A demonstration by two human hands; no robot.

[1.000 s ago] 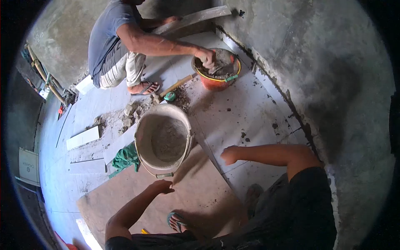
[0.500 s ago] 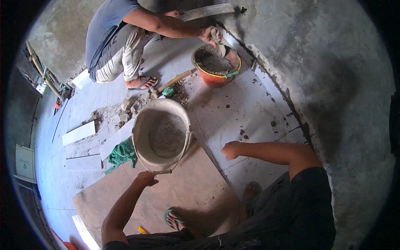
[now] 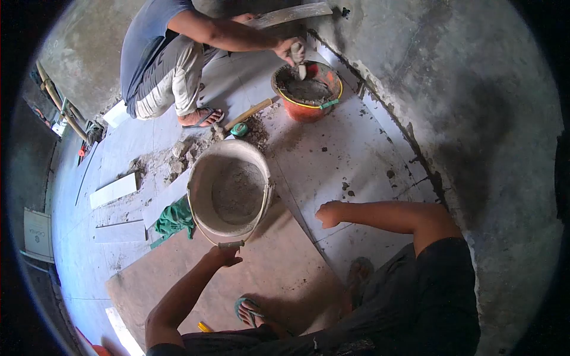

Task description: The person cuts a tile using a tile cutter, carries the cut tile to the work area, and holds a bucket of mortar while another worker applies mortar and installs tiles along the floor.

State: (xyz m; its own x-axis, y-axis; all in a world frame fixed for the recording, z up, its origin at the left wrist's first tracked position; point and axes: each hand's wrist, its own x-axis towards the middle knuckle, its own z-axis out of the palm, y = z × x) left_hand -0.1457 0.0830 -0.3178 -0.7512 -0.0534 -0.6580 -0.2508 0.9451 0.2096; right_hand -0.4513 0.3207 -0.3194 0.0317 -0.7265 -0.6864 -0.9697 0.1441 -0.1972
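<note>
A large pale bucket [image 3: 199, 178] holding grey, mortar-like material is in front of me, by the edge of a brown board. Its wire handle leans toward me. My left hand [image 3: 223, 256] is at the handle's grip [image 3: 231, 244], fingers curled at its underside and partly hidden, thumb side pointing right. My right hand [image 3: 328, 214] hangs over the tiles to the right of the bucket, curled into a loose fist with nothing visible in it. Beyond, a crouching person's hand [image 3: 290, 51] holds a mortar-covered tool over a red bucket [image 3: 303, 113] of wet mortar.
Beneath my sandaled feet lies the brown board [image 3: 178, 279]. Left are a green cloth [image 3: 173, 218], cut tile strips [image 3: 114, 190] and rubble [image 3: 178, 157]. A wooden-handled hammer [image 3: 252, 114] and green tape measure [image 3: 239, 129] lie between the buckets. A concrete wall [image 3: 475, 118] rises at right.
My left hand has slid right along the handle to below its grip. The co-worker's hand and tool have moved slightly left, the tool now tilting down into the red bucket. My right hand stays put.
</note>
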